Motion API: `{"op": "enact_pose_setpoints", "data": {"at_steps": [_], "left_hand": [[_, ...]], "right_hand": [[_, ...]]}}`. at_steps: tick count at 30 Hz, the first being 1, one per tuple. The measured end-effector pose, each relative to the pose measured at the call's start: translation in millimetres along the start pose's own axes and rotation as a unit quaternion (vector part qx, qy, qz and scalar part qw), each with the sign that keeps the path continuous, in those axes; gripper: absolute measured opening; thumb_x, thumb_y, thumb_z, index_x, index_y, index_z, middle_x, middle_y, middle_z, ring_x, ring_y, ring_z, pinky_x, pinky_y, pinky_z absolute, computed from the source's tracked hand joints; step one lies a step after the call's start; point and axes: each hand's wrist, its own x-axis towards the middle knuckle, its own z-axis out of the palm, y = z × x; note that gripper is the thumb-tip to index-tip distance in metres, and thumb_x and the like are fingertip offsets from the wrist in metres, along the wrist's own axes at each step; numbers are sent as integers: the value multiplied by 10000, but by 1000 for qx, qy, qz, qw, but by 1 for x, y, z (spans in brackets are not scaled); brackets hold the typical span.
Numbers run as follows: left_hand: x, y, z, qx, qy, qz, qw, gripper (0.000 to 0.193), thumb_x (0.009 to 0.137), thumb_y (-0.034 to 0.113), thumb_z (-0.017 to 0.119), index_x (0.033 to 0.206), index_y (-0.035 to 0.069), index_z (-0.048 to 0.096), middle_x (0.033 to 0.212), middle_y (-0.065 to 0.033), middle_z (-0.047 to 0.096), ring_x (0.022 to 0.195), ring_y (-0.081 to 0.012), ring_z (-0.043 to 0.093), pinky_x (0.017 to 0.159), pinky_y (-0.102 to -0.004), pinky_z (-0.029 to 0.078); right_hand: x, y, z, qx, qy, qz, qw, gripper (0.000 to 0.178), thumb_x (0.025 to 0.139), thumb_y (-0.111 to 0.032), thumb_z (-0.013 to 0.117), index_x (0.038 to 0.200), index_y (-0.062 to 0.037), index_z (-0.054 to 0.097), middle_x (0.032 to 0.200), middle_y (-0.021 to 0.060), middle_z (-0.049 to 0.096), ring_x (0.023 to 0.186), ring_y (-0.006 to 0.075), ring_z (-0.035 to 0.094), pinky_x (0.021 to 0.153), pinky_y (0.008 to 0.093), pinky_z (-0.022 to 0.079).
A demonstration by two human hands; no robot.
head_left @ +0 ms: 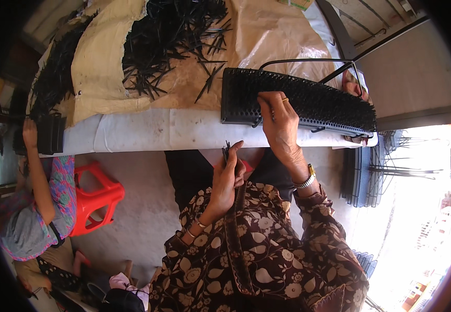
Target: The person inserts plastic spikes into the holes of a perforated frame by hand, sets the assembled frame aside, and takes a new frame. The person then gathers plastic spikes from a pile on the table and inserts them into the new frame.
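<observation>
My left hand [225, 182] is closed in front of my chest, just below the table edge. A few thin black strips [227, 151] poke up between its thumb and fingers. My right hand [280, 125], with a ring and a watch, is pinched at the front of a long black perforated panel [314, 99]. Dense black bristle-like pieces stand up from its rows of holes. Whatever those fingertips hold is hidden behind them. A thin black wire handle [308, 61] arches behind the panel, which lies tilted at the table's right front edge.
Loose black strips [168, 41] are heaped on brown paper [272, 31] over the white-covered table [147, 130]. At left, another person's hand [29, 132] touches a black panel [51, 134] near a red stool [98, 195]. More perforated panels [363, 174] stand at right.
</observation>
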Motion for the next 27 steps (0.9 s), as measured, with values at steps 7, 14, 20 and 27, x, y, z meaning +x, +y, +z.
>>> {"op": "enact_pose_setpoints", "data": {"at_steps": [7,14,20,27], "left_hand": [[1,-1,1,-8,-1,25,1000,319,992,377,517,885,76,525,651,54,443,510,-18,309,460,-191,239],[-1,2,6,16,-15,36,999,339,964,313,587,1130,20,626,677,29,540,496,-2,324,453,-188,222],[-1,1,12,27,5,36,999,360,963,328,588,1124,9,626,677,21,556,490,4,314,447,-188,216],[2,-4,19,51,43,22,998,426,960,385,574,1143,3,620,714,-8,599,484,-7,326,438,-188,227]], "right_hand": [[-6,8,12,-34,-21,-42,998,105,820,-70,687,922,-93,677,889,67,582,732,256,617,623,352,502],[-1,13,1,-49,-97,-40,993,138,811,-119,712,948,-100,709,919,55,561,773,218,632,655,327,514],[-13,9,-10,-40,-72,-14,996,138,823,-189,697,923,-96,708,879,74,560,731,256,603,623,371,505],[-38,-1,-30,128,-231,84,961,81,859,-61,632,911,0,644,826,110,645,682,231,648,589,313,500]]}}
